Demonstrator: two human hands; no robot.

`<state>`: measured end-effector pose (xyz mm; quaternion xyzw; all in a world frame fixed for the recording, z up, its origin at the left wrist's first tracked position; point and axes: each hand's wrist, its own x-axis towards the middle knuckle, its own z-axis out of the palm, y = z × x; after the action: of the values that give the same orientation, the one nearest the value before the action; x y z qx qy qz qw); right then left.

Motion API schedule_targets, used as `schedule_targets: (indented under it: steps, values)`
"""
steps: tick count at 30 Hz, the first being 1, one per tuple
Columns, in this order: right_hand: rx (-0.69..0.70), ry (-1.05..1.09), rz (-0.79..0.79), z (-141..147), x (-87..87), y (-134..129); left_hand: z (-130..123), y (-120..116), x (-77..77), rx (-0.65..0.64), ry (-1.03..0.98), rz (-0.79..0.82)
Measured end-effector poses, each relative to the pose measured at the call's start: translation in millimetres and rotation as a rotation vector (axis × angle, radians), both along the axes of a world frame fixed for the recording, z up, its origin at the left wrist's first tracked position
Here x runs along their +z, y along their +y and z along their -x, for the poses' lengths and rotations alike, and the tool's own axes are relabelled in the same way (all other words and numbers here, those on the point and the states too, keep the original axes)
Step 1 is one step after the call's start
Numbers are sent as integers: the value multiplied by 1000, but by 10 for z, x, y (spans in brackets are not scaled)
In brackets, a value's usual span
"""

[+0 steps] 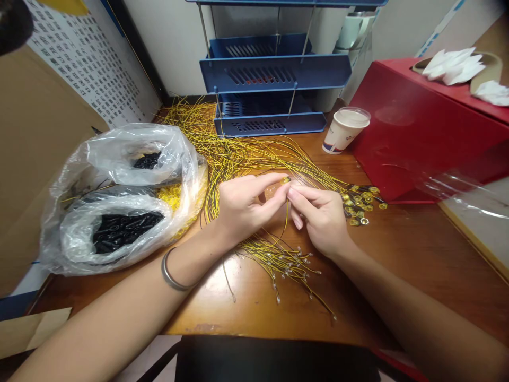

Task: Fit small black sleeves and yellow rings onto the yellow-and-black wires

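Note:
My left hand [248,204] is closed, thumb and forefinger pinching a small yellow cap [285,180]. Right beside it, the fingertips of my right hand [320,215] are pressed together on a thin yellow-and-black wire [287,215], which hangs below them. Where wire and cap meet is hidden by the fingers. Beneath my hands fans out a bunch of wires [274,254] with small clear tips. To the right lies a cluster of wire ends with yellow hexagonal caps [363,197].
Plastic bags at left hold black sleeves [127,231], more black pieces [147,160] and yellow caps [175,197]. Long wires [226,159] spread across the back, before a blue tray rack [274,74]. A paper cup [345,131] and a red box [417,127] stand at right.

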<state>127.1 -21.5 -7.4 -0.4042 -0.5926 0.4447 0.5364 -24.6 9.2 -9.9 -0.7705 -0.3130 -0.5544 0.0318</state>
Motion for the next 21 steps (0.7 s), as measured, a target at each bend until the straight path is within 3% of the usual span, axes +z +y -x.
schedule_targets:
  steps: [21]
  values:
    - [21, -13, -9, 5, -4, -13, 6, -21, 31, 6, 2, 1]
